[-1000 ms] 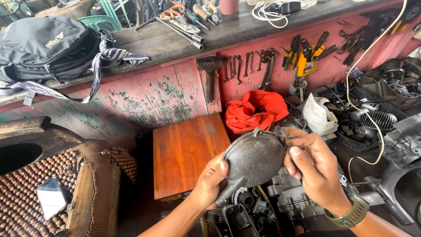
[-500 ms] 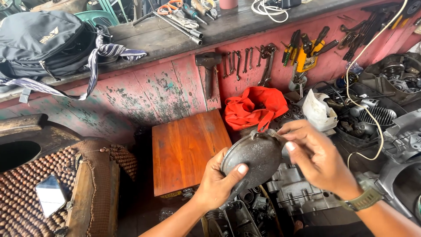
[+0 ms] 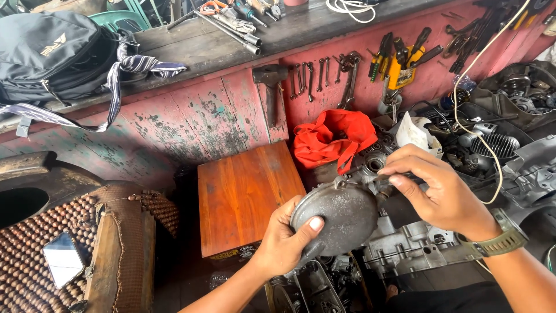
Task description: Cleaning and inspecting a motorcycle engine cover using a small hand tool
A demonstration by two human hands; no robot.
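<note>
Grey metal cover [image 3: 339, 211] gripped by left hand [image 3: 284, 243]; right hand [image 3: 434, 191] fingers pinch its top edge.

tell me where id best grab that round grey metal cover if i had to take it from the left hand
Probably by the free upper rim. The metal cover is domed and tilted, with the left hand cupping its lower left edge, thumb on the face. The right hand is pinching at the top right edge. Come from above and right, pinching across the rim there, since the smooth dome offers little purchase.

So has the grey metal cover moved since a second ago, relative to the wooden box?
Yes, slightly. The grey metal cover has dropped lower and now sits beside the wooden box's right edge, near its front corner; the left hand holds it.
</note>
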